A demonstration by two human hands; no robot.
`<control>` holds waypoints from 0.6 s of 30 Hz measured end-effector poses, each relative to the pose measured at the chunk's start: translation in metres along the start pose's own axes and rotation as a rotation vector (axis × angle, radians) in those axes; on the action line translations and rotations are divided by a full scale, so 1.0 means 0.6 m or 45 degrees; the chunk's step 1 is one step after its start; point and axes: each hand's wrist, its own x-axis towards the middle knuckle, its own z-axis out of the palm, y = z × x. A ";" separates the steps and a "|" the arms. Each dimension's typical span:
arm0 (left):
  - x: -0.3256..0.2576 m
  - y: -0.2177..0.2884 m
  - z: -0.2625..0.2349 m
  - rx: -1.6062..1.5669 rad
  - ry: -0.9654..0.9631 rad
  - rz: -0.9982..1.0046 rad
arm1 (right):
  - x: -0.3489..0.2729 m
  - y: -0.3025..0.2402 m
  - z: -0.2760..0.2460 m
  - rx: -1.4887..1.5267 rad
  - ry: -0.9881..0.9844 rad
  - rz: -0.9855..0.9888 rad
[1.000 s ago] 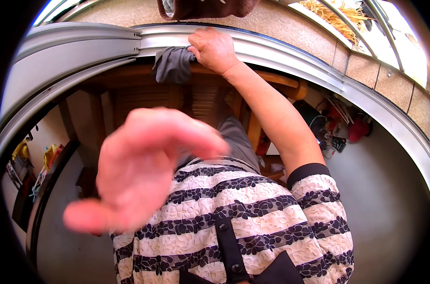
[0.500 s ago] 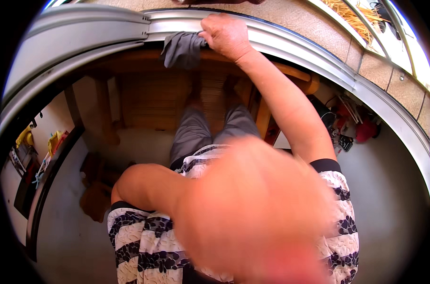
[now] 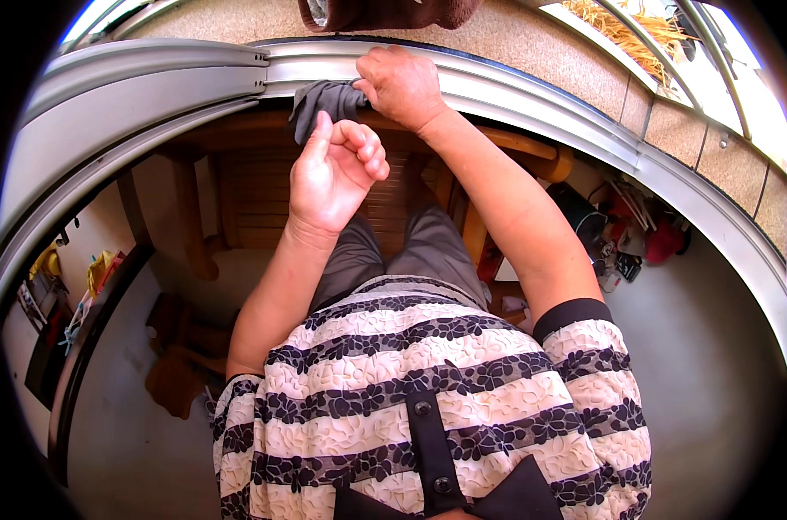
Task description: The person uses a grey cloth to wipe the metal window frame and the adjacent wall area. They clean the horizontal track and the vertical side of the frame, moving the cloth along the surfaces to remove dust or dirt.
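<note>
A dark grey cloth (image 3: 317,107) bunches under the fingers of my right hand (image 3: 402,87), which is closed on it. That hand rests on the silver metal window track (image 3: 532,108), and the loose part of the cloth hangs over the track's inner edge. Just below it, seemingly closer to me, my left hand (image 3: 333,173) is raised, palm facing up toward me. Its thumb points up apart from the loosely curled fingers, and nothing shows in it. Whether the left fingers touch the cloth is unclear.
A sliding window panel (image 3: 142,95) fills the upper left. Beyond the track runs a tiled ledge (image 3: 567,65) with a brown fabric item (image 3: 402,12), metal bars (image 3: 649,43) and straw (image 3: 623,26). Below me stands a slatted wooden bench (image 3: 263,186). Assorted items (image 3: 632,230) lie on the right.
My left hand, a large blur close to the camera before, has moved away and forward to beside the cloth. My right hand stays on the track with the cloth. More of the brown item shows.
</note>
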 end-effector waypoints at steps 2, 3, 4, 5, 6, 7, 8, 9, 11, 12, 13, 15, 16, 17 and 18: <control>-0.002 0.002 -0.002 0.024 0.123 0.019 | 0.002 -0.001 -0.003 -0.015 -0.035 0.016; -0.003 0.003 -0.001 0.036 0.185 0.027 | 0.002 -0.001 -0.004 -0.019 -0.041 0.020; -0.003 0.005 -0.027 -0.094 -0.003 -0.005 | 0.002 0.000 -0.005 -0.023 -0.046 0.024; -0.005 0.005 -0.035 -0.122 -0.047 -0.001 | 0.002 -0.001 -0.004 -0.022 -0.044 0.021; -0.007 0.006 -0.040 -0.151 -0.091 0.003 | 0.002 -0.001 -0.003 -0.021 -0.041 0.017; -0.009 0.006 -0.042 -0.179 -0.135 0.007 | 0.002 -0.002 -0.003 -0.020 -0.039 0.015; -0.010 0.006 -0.044 -0.199 -0.143 0.011 | 0.001 -0.001 0.000 -0.011 -0.008 0.002; -0.011 0.005 -0.046 -0.220 -0.150 0.016 | 0.001 0.001 0.003 -0.001 0.023 -0.011; -0.014 0.005 -0.046 -0.251 -0.145 0.024 | 0.001 0.002 0.004 0.007 0.052 -0.024; -0.016 0.006 -0.045 -0.261 -0.131 0.028 | 0.001 0.002 0.003 0.006 0.049 -0.024; -0.018 0.007 -0.044 -0.271 -0.118 0.032 | 0.002 0.002 0.003 0.005 0.046 -0.024; -0.021 0.007 -0.027 -0.287 0.004 0.036 | 0.000 0.003 0.003 0.009 0.052 -0.015; -0.022 0.007 -0.020 -0.295 0.066 0.038 | -0.001 0.003 0.003 0.010 0.055 -0.011; -0.023 0.007 -0.016 -0.301 0.071 0.042 | 0.000 0.003 0.004 0.007 0.057 -0.014; -0.025 0.007 -0.013 -0.307 0.076 0.046 | 0.000 0.003 0.006 0.003 0.058 -0.017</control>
